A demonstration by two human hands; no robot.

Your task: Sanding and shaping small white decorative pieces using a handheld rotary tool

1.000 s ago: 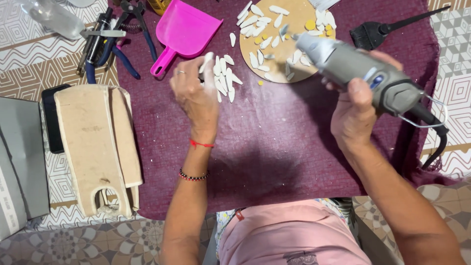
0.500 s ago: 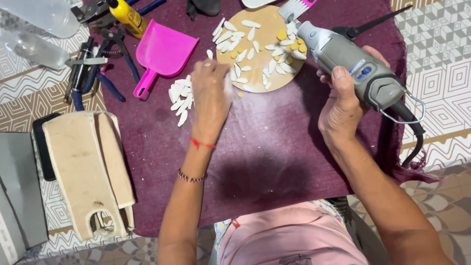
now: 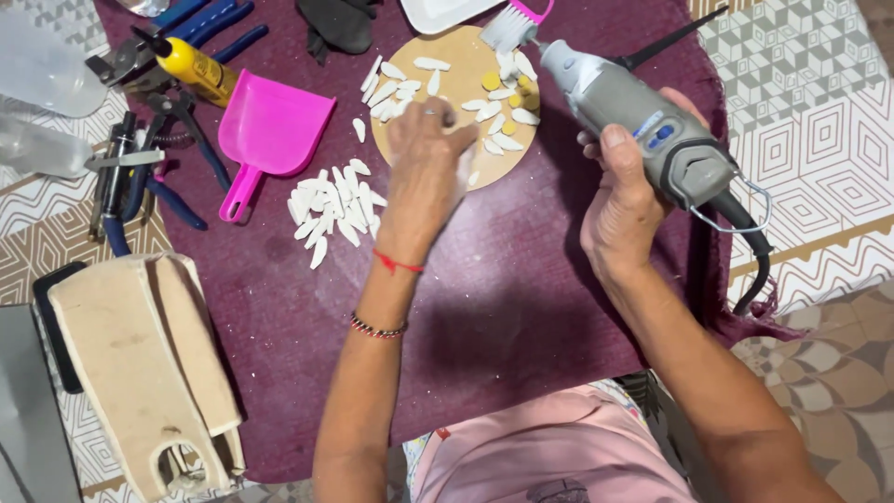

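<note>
Fingers of the left hand curl down onto the round wooden disc, their tips bunched among the white petal-shaped pieces scattered on it; whether they pinch one I cannot tell, since the back of the hand hides them. Seen from the head camera, the right hand wraps tightly round the grey rotary tool, thumb across its body, the tool's nose pointing toward eleven o'clock over the disc's right edge, its black cord dropping toward five o'clock past the cloth's frayed border. At nine o'clock from the left hand lies a loose heap of white pieces, and just beyond it the pink dustpan, handle toward seven o'clock. Pliers and a yellow-bodied tool crowd the ten o'clock corner. The maroon cloth is bare between both forearms toward six o'clock, leaving open room there. At eight o'clock, a pale wooden block sits on the cloth's left edge, well apart from both hands.
</note>
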